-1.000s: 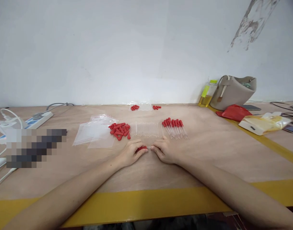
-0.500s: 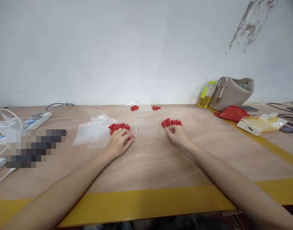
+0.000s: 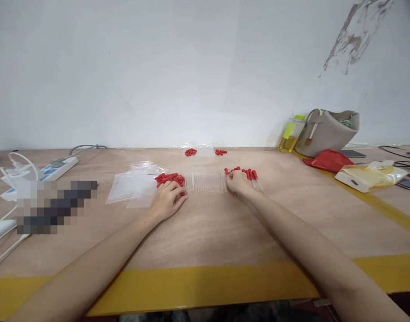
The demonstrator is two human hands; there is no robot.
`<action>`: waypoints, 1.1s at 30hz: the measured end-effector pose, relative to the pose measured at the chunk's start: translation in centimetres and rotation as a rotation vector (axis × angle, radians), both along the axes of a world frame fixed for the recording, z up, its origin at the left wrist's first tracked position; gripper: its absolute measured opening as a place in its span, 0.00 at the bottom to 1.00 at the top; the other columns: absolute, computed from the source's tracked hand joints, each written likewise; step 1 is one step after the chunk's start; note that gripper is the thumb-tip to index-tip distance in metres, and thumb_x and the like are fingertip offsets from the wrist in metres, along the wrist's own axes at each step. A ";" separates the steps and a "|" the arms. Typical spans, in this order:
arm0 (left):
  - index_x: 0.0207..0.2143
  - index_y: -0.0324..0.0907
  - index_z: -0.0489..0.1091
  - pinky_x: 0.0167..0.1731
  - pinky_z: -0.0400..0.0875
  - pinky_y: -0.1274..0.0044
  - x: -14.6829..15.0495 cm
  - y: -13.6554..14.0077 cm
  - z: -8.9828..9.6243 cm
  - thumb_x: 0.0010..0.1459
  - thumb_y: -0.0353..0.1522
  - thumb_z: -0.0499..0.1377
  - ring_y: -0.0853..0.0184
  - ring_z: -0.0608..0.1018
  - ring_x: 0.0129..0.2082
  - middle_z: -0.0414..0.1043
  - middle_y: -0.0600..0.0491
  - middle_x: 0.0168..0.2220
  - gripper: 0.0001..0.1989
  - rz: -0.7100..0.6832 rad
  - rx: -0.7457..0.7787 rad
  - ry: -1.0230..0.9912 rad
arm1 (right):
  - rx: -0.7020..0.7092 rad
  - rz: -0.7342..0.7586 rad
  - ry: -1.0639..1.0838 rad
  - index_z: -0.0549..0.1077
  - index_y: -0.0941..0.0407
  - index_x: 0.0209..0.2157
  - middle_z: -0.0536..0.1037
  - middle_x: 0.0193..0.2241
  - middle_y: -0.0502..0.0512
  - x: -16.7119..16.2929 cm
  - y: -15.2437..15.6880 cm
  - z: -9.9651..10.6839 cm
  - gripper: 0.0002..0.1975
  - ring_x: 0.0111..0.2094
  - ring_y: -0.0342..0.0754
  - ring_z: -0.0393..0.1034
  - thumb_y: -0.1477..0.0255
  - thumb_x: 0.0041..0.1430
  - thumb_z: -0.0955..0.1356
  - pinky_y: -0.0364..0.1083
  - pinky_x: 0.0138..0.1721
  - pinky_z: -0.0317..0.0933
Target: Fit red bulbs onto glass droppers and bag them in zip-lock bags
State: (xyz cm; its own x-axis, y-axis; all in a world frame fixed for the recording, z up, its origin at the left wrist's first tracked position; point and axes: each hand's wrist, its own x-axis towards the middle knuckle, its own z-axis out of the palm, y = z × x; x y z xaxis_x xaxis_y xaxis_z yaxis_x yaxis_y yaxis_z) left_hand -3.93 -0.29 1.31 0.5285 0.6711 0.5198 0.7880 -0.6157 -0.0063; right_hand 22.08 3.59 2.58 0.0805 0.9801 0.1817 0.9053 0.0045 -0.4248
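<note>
A row of thin clear tubes (image 3: 205,182) lies side by side between my hands. At its left end, my left hand (image 3: 168,199) rests with curled fingers against a pile of red rubber bulbs (image 3: 169,178), and one red bulb (image 3: 183,193) shows at its fingertips. My right hand (image 3: 238,182) is over the row's right end, fingers pinched together; what they hold is hidden. Beside and behind that hand lie clear droppers with red bulbs (image 3: 253,175), tubes pointing towards me, partly covered by the hand.
Clear zip bags (image 3: 127,185) lie left of the pile. Two small groups of red bulbs (image 3: 190,152) sit near the wall. At left are a power strip (image 3: 59,169) and cables. A bottle (image 3: 290,134), grey bag (image 3: 327,132), red pouch (image 3: 328,161) and yellowish packet (image 3: 370,176) stand right.
My right hand has shifted left from the bulbed droppers to the end of the tube row, uncovering droppers on its right. My left hand has stayed at the bulb pile.
</note>
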 end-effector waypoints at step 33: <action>0.42 0.41 0.65 0.30 0.65 0.77 1.9 -2.7 0.2 0.49 0.27 0.51 0.68 0.71 0.28 0.68 0.52 0.32 0.16 -0.086 -0.147 -0.103 | -0.210 -0.058 -0.099 0.72 0.59 0.31 0.75 0.33 0.62 -1.2 1.1 1.7 0.11 0.35 0.52 0.69 0.69 0.49 0.62 0.43 0.28 0.58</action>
State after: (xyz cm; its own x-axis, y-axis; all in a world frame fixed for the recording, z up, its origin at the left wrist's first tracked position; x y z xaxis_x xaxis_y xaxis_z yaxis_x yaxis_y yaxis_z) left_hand -2.03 -2.98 1.46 0.5359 0.6987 0.4740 0.7245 -0.6688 0.1666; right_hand 20.84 4.67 4.30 0.1296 0.9914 -0.0156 0.9388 -0.1277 -0.3199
